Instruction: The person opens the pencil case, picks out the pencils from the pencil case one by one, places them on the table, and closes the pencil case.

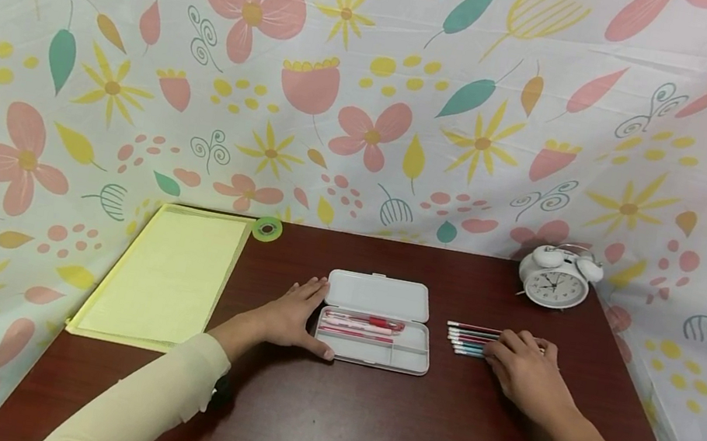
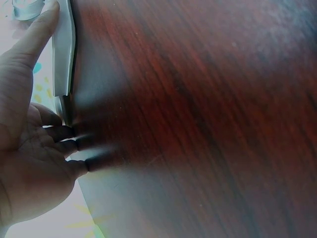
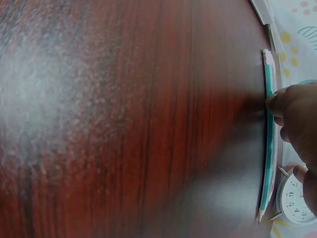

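Observation:
A white pencil case (image 1: 408,361) lies with its lid (image 1: 379,295) folded back. In its long compartments are a red-capped pen (image 1: 386,324) and other slim red-and-white writing tools. My left hand (image 1: 288,316) is spread at the case's left side, fingers straight, thumb along the near left corner. To the right of the case, several pencils (image 1: 462,336) lie side by side in a row. My right hand (image 1: 524,369) bends over their right part and holds them, with its thumb against the green pencil (image 3: 269,144) nearest me; the palm hides their right ends.
A yellow mesh zip pouch (image 1: 166,274) lies at the left, with a green tape roll (image 1: 267,229) by its far corner. A white alarm clock (image 1: 556,278) stands at the back right. Flower-patterned cloth (image 1: 375,98) borders the dark wooden table (image 1: 358,434) behind and at both sides.

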